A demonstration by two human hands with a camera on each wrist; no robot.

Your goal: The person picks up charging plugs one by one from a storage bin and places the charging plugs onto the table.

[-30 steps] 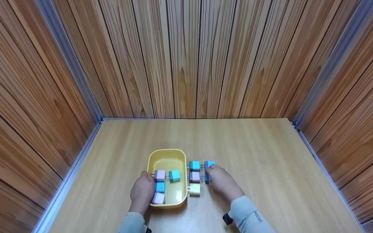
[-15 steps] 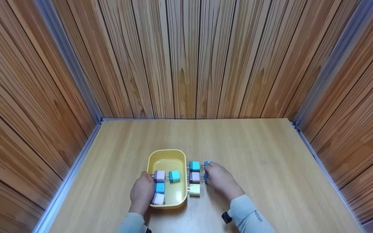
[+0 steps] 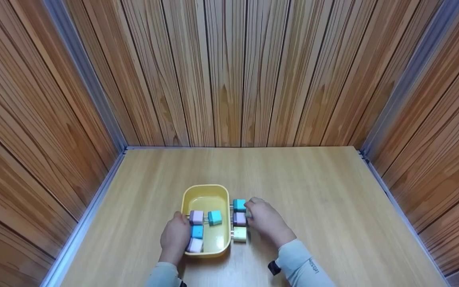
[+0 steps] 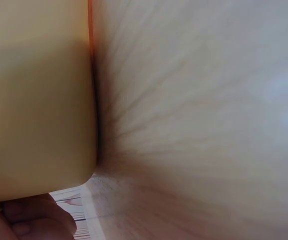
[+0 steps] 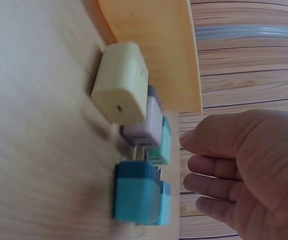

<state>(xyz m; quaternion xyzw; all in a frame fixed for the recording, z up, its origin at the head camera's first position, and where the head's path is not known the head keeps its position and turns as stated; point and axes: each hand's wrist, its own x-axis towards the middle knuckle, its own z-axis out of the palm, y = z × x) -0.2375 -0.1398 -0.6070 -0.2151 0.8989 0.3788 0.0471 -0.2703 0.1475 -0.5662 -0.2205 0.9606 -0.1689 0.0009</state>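
My left hand grips the left rim of a yellow plastic tub. Fingers of that hand show at the tub's edge in the left wrist view. Inside the tub lie several small plug chargers, among them a turquoise charger and a lilac charger. Along the outer right wall stand a turquoise charger, a lilac charger and a pale yellow charger. My right hand hovers beside them, fingers loosely bent and holding nothing. Two blue chargers, hidden by it in the head view, show in the right wrist view.
A light wood tabletop carries everything. Wood-panelled walls enclose it at the back and both sides, with metal strips along the corners.
My right hand has shifted slightly left, from the blue chargers toward the turquoise and lilac ones, and now covers the blue pair. My left hand and the tub stay put.
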